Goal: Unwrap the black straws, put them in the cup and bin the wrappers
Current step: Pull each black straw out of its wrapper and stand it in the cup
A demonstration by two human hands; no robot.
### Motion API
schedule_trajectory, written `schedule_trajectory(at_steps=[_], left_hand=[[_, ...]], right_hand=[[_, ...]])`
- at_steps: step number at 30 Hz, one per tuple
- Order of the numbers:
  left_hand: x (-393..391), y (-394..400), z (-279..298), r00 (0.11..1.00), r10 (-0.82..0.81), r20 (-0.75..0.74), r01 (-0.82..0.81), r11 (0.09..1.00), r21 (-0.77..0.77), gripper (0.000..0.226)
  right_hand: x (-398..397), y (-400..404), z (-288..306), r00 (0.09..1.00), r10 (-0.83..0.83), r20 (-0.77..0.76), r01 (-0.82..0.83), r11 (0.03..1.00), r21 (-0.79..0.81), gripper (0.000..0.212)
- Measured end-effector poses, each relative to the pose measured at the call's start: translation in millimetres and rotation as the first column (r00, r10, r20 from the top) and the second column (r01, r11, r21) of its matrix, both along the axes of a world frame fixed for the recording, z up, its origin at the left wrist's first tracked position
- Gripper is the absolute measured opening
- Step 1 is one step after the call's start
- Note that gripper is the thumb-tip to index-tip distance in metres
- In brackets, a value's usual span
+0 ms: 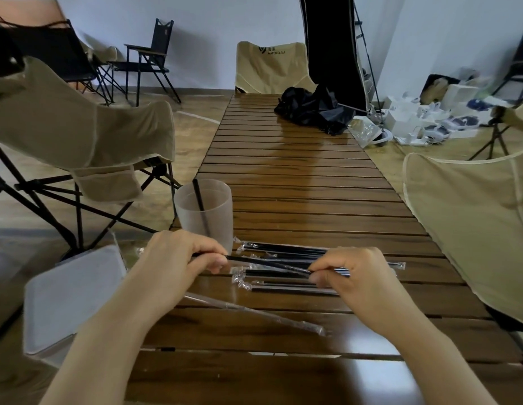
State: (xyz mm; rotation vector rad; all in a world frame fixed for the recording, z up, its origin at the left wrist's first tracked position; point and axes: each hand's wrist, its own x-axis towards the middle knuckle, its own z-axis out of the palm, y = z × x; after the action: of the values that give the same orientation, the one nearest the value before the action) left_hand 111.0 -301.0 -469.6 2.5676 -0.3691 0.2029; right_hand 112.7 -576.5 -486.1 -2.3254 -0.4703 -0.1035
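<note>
Your left hand (pixel 184 255) pinches the bared end of a black straw (pixel 266 263) while your right hand (pixel 353 273) pinches the wrapper (pixel 339 270) still on its other end, the straw held level just above the counter (pixel 313 185), which looks like the stance for sliding the sleeve off. The cup (pixel 204 211) stands just beyond your left hand with one straw already in it, the wrapped straws (pixel 283 283) lie under and between both hands, and a spent wrapper (pixel 254 312) lies nearer you; the grey bin (pixel 70 299) sits left of your left forearm, with nothing in the way.
</note>
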Motion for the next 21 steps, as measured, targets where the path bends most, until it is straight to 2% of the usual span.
schedule_trajectory(at_steps=[11, 14, 18, 21], left_hand=[[-1.0, -9.4, -2.3, 0.997, -0.073, -0.01, 0.074, 0.997, 0.031, 0.013], [-0.3, -4.9, -2.3, 0.999, -0.053, -0.013, 0.054, 0.997, 0.05, 0.014], [0.4, 3.7, -4.2, 1.0, 0.004, -0.013, -0.004, 0.998, 0.059, 0.012], [0.7, 4.0, -4.1, 1.0, 0.017, -0.006, -0.017, 0.999, 0.046, 0.011]], right_hand=[[-1.7, 5.4, 1.1, 1.0, 0.011, 0.024, -0.011, 1.0, 0.015, 0.01], [-0.6, 8.8, 2.8, 1.0, 0.02, -0.008, -0.02, 1.0, -0.003, 0.01], [0.0, 3.0, 8.6, 0.998, -0.011, -0.056, 0.01, 1.0, -0.026, 0.024], [0.6, -0.8, 8.4, 0.999, -0.033, -0.04, 0.029, 0.995, -0.097, 0.015]])
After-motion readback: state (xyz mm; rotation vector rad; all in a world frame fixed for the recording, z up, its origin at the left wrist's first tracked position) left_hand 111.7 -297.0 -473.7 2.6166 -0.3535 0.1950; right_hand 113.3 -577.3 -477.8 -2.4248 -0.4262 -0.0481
